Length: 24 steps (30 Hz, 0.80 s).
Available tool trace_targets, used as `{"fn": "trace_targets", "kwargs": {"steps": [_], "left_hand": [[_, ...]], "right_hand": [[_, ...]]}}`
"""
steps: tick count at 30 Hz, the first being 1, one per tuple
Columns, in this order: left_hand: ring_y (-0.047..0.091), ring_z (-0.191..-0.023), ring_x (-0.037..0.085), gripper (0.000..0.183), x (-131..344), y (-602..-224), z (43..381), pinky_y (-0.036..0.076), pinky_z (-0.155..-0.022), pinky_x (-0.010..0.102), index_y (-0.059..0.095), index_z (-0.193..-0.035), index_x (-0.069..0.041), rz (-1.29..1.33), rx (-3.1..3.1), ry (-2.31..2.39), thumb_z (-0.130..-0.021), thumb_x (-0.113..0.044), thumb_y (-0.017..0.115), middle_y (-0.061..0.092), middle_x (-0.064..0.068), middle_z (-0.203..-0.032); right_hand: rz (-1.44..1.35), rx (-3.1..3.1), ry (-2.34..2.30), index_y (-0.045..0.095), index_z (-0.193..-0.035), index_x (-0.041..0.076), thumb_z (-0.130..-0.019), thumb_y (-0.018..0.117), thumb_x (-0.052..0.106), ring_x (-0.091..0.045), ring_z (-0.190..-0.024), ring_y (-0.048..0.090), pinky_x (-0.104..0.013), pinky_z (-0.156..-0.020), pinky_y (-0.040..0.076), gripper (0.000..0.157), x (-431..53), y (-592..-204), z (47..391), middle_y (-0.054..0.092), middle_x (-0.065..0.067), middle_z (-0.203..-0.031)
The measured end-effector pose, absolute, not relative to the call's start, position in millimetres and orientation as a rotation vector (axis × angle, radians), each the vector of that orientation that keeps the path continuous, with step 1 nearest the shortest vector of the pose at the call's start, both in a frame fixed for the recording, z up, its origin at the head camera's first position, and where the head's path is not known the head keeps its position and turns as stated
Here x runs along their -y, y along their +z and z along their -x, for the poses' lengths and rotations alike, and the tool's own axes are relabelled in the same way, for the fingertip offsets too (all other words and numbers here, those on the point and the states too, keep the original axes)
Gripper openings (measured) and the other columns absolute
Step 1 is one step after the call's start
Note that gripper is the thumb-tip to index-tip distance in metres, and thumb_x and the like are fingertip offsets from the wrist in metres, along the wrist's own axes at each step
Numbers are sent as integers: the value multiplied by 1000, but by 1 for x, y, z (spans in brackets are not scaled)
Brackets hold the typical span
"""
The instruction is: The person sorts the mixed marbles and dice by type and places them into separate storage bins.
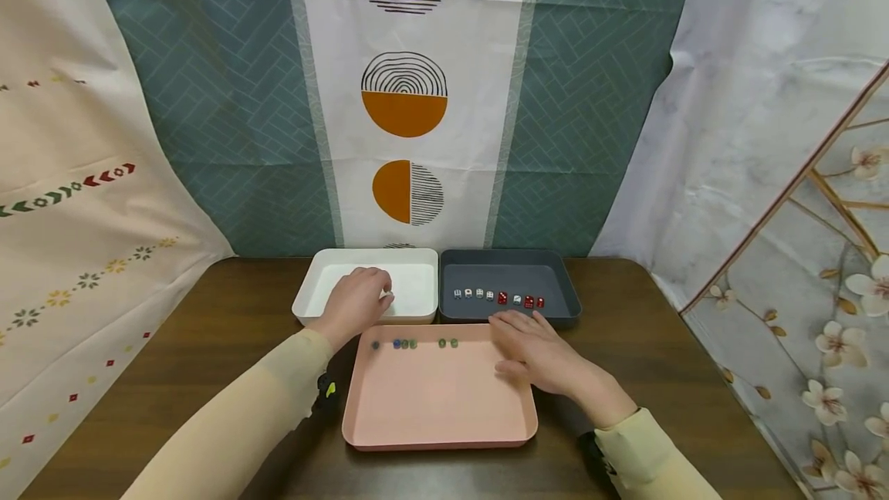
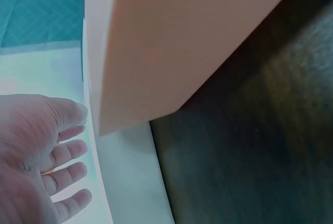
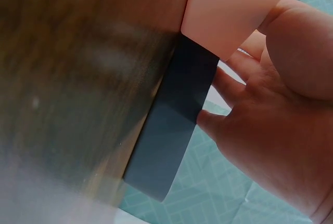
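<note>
My left hand [image 1: 354, 303] hangs over the white tray [image 1: 316, 284], thumb and index finger brought together. It seems to pinch a small greenish bead, mostly hidden; in the left wrist view only a faint green glint shows by the thumb tip [image 2: 79, 114]. My right hand [image 1: 538, 349] lies across the far right corner of the pink tray [image 1: 437, 407], fingers extended toward the dark grey tray [image 1: 500, 268]. Along the pink tray's far side sit several small beads, some green [image 1: 442, 343], some blue [image 1: 397, 344]. Several white dice [image 1: 479, 294] and red dice [image 1: 529, 302] stand in the dark tray.
The white and dark trays stand side by side at the back of the brown wooden table [image 1: 667, 407], with the pink tray in front of them. Patterned cloths [image 1: 590, 99] hang behind and at both sides. Wood shows left and right of the trays.
</note>
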State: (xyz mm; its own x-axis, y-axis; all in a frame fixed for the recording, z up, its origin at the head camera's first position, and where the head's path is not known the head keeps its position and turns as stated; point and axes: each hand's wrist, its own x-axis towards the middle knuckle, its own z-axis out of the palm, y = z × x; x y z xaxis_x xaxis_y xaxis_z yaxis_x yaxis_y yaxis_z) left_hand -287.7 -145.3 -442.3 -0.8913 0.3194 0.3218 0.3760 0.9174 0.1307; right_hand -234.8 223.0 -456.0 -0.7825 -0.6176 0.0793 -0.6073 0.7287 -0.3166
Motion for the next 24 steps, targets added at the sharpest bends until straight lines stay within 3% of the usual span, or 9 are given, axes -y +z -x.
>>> {"fn": "trace_targets", "kwargs": {"steps": [6, 13, 15, 20, 24], "left_hand": [[66, -121, 45, 10, 149, -443, 302, 59, -92, 56, 74, -98, -3, 488, 2804, -267, -101, -10, 81, 73, 19, -126], [68, -115, 41, 9, 159, -450, 318, 59, -93, 55, 74, -98, -4, 451, 2893, -273, -104, -10, 77, 75, 17, -117], [66, -126, 45, 10, 161, -452, 322, 57, -100, 59, 73, -97, -4, 445, 2902, -264, -103, -10, 77, 73, 22, -127], [35, -156, 58, 14, 163, -457, 325, 37, -119, 75, 69, -93, -7, 420, 2928, -245, -104, -11, 76, 46, 34, -164], [26, -160, 57, 15, 164, -458, 328, 27, -122, 79, 68, -92, -10, 391, 2964, -271, -105, -12, 76, 38, 33, -170]], "right_hand": [[1007, -2892, -520, 48, -166, 4, -102, 84, 29, -39, -160, 37, -69, -130, 14, 77, -223, -456, 236, 47, -16, -169], [1023, -2892, -514, 48, -166, 4, -101, 84, 29, -38, -160, 37, -70, -130, 15, 78, -223, -456, 237, 48, -15, -169], [1024, -2888, -518, 48, -166, 4, -101, 84, 29, -38, -161, 37, -70, -130, 15, 78, -223, -456, 237, 47, -15, -169], [1016, -2881, -519, 47, -166, 4, -102, 83, 29, -38, -161, 36, -69, -130, 14, 78, -223, -455, 237, 46, -15, -170], [1013, -2881, -520, 48, -166, 4, -102, 83, 29, -38, -161, 36, -69, -130, 14, 77, -224, -455, 236, 46, -15, -170]]}}
